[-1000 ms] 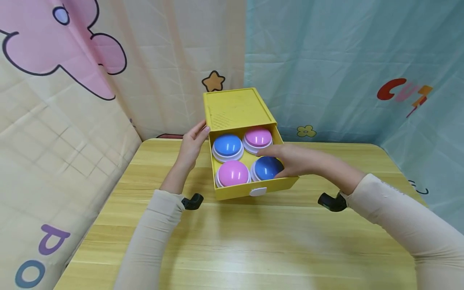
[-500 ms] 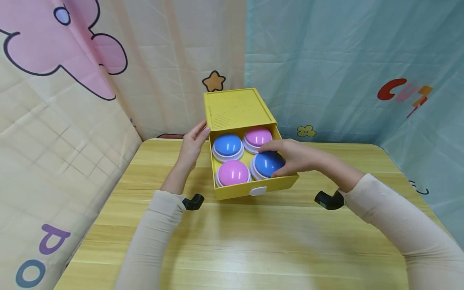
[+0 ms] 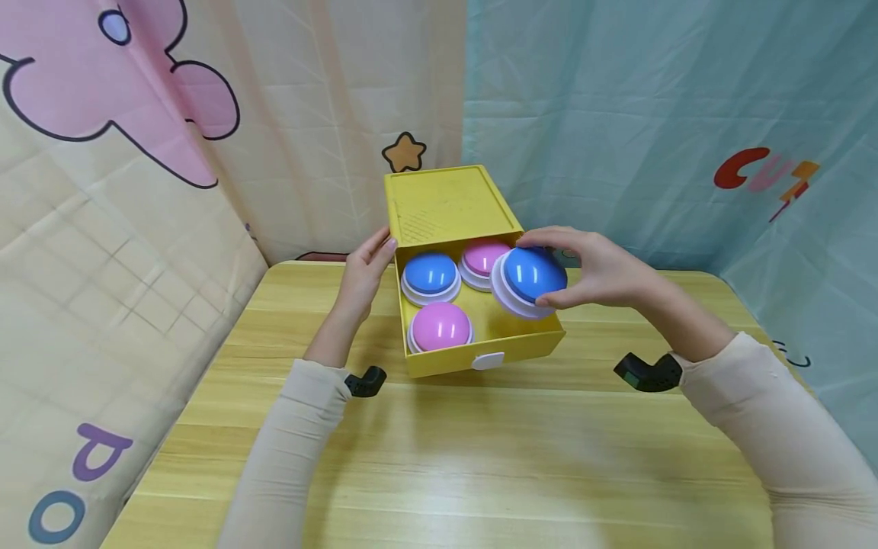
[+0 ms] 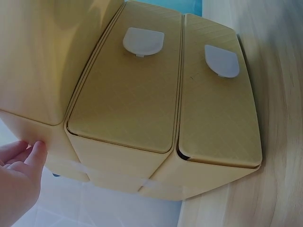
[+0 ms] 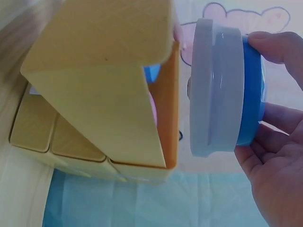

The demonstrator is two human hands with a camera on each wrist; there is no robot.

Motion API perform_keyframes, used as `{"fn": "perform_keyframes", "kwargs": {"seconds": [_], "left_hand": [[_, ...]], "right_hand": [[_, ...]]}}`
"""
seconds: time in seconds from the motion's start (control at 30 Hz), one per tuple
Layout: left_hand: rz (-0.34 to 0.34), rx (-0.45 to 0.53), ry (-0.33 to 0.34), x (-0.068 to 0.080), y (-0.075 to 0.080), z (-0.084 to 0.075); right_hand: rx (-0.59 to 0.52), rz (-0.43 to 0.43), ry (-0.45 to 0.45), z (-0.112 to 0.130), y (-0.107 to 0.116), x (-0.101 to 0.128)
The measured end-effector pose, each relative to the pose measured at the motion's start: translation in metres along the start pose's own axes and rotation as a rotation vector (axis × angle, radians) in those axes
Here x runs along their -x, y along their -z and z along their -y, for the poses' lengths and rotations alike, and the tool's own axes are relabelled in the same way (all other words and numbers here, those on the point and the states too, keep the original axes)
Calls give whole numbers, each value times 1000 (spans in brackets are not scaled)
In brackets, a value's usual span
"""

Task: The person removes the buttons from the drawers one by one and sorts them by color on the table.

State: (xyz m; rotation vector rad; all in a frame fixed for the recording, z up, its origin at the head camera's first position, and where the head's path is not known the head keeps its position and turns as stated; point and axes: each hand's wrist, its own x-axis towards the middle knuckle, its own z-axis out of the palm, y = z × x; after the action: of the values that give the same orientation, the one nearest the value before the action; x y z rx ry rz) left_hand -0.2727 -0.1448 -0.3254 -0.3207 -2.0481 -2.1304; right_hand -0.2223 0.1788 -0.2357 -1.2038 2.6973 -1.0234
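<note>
A small yellow drawer cabinet stands on the table with its top drawer pulled out. My right hand holds a blue dome push button with a white base, tilted, above the drawer's right side. In the right wrist view, thumb and fingers grip the blue dome, base facing the drawer. Still inside the drawer are another blue push button, a pink push button in front and a pink push button behind, partly hidden. My left hand rests its fingertips against the cabinet's left side.
Two closed lower drawers with white tabs show in the left wrist view. The wooden table runs around the cabinet; printed curtains hang behind and at the sides. A black camera mount juts from the right wrist.
The right hand has taken hold of the front right blue push button and lifted it up out of the drawer, slightly to the right. The left hand and cabinet have stayed in place.
</note>
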Motion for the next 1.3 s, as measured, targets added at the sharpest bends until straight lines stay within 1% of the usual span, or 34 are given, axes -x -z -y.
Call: {"fn": "perform_keyframes", "kwargs": {"seconds": [0.13,0.3,0.43,0.53,0.73,0.9,1.07,1.2,1.3], "left_hand": [[0,-5,-2,0,0,0],[2,-8,-6,0,0,0],[0,-14,-5,0,0,-1],[-3,-19,-5,1,0,-1],[-11,-25,-2,1,-1,-1],[-12,-23,3,1,0,-1],[-12,-15,-1,0,0,1],[-18,-14,1,0,0,2],[-19,-10,-1,-1,0,2]], "right_hand": [[4,-48,-26,-1,9,13],[18,-113,-90,-9,16,35],[48,-157,-148,-23,19,54],[59,-167,-186,-39,17,67],[50,-158,-298,-75,0,93],[48,-130,-377,-105,-20,105],[29,-113,-435,-133,-39,115],[-2,-107,-470,-147,-52,120],[-29,-108,-475,-157,-60,122]]}}
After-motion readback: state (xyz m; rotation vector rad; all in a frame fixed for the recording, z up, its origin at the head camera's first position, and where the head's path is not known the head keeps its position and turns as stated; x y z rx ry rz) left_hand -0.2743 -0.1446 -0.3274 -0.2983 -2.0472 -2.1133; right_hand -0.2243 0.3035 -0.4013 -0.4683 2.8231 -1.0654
